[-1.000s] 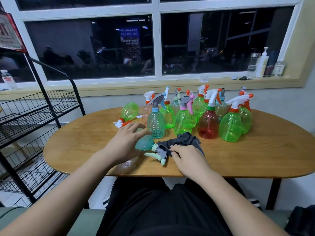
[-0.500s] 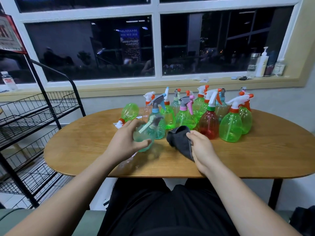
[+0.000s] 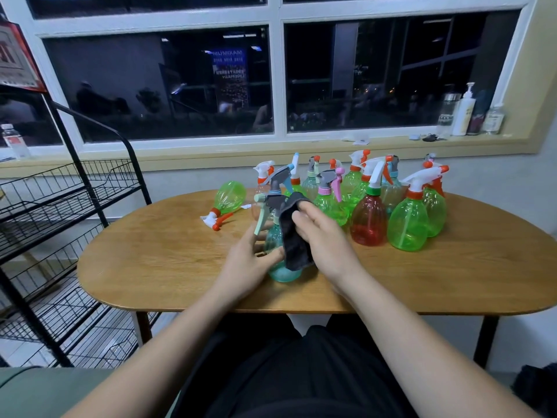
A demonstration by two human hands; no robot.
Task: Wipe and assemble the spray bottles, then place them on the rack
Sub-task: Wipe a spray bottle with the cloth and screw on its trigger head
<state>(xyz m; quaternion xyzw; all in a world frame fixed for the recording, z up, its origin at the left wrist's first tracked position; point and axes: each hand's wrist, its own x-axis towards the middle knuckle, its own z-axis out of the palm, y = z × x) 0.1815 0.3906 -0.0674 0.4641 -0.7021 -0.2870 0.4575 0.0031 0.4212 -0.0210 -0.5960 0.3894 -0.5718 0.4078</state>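
Note:
A teal spray bottle (image 3: 278, 268) with a grey head and pale green trigger stands upright near the table's middle. My left hand (image 3: 247, 262) grips its body from the left. My right hand (image 3: 324, 239) holds a dark grey cloth (image 3: 294, 233) against the bottle's right side and neck. Behind them stand several assembled spray bottles, among them a red one (image 3: 369, 221) and a large green one (image 3: 408, 224). A green bottle (image 3: 229, 196) lies on its side at the back left. The black wire rack (image 3: 45, 206) stands left of the table.
The oval wooden table (image 3: 452, 282) has bare surface at its left end and along its front right. On the window sill at the right stand a white pump bottle (image 3: 464, 111) and other small bottles. A water bottle (image 3: 13, 140) stands on the sill's left.
My left hand has lifted the teal bottle from lying on the table to upright. My right hand picked up the cloth and brought it against the bottle.

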